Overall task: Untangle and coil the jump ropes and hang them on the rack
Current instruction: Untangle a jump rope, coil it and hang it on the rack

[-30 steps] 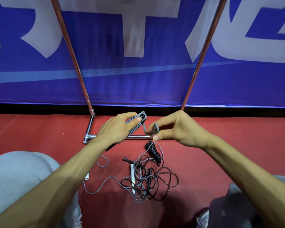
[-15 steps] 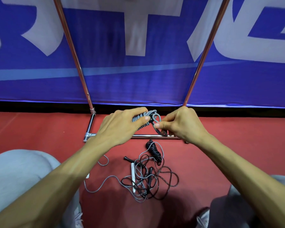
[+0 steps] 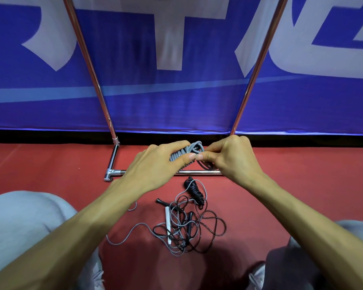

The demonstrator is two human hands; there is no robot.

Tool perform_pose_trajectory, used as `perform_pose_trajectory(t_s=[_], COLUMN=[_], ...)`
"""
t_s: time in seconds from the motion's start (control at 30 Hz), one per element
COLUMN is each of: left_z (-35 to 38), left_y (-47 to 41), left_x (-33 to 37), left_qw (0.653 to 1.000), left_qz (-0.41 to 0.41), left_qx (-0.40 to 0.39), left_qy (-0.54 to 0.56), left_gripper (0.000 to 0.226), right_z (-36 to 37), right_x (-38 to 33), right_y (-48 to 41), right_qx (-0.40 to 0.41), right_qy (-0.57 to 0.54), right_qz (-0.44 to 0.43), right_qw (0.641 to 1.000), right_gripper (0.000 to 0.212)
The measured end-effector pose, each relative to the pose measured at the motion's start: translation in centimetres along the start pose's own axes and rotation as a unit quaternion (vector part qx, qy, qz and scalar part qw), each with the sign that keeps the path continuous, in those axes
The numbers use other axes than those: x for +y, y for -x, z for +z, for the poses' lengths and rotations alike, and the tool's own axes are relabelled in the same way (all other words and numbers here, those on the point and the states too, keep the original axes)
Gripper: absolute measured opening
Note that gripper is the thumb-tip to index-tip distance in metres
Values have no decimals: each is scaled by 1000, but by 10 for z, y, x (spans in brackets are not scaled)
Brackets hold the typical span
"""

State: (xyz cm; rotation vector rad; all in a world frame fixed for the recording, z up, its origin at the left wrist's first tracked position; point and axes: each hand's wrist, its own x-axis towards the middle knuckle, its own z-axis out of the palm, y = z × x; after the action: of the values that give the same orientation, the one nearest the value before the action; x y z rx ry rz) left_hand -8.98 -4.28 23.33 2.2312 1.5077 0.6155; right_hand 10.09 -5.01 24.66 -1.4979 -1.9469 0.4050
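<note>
grey coiled rope (image 3: 183,154) | black-grey tangle (image 3: 189,222) | red floor (image 3: 50,164) | blue-white banner (image 3: 176,101)

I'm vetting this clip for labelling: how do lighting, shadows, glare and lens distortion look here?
Head view: light is even, with the left hand, right hand and grey coiled rope sharp; a soft dark shadow lies on the red floor below the tangled ropes; small glints sit on the chrome base bar; the wide-angle lens splays the rack uprights outward toward the top.
</note>
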Motion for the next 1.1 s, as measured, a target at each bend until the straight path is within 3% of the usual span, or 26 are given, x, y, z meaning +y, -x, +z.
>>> perform_pose_trajectory(t_s=[0.17,0.3,0.43,0.5,0.57,0.63,0.77,0.9,1.1], left_z=[-5,0,5,6,7,10,10,10,8], left_y=[0,-1,-1,-2,-1,-1,-3,-1,-1], left_x=[-1,-4,-6,-6,-3,-1,-1,3,2], left_qw=[1000,1000,997,995,997,999,998,999,997], left_qz=[8,-4,6,-14,-18,-4,-4,-13,-13], left_qx=[-13,-4,18,15,7,21,45,-6,-50], left_qy=[-19,27,73,100,77,28,46,41,49], left_gripper=[58,48,40,50,56,47,47,35,42], right_z=[2,0,3,6,7,8,8,12,15], right_x=[-2,-2,-3,-3,-1,1,7,8,7], right_y=[0,0,1,2,2,0,-6,-4,1], right_qx=[14,21,36,47,50,41,41,12,-3], right_qy=[-31,-115,-77,-70,-87,-134,-206,-233,-254], right_qz=[31,101,65,44,56,100,137,155,181], right_qw=[999,988,994,996,993,985,968,960,950], right_gripper=[25,27,27,26,26,27,25,28,25])
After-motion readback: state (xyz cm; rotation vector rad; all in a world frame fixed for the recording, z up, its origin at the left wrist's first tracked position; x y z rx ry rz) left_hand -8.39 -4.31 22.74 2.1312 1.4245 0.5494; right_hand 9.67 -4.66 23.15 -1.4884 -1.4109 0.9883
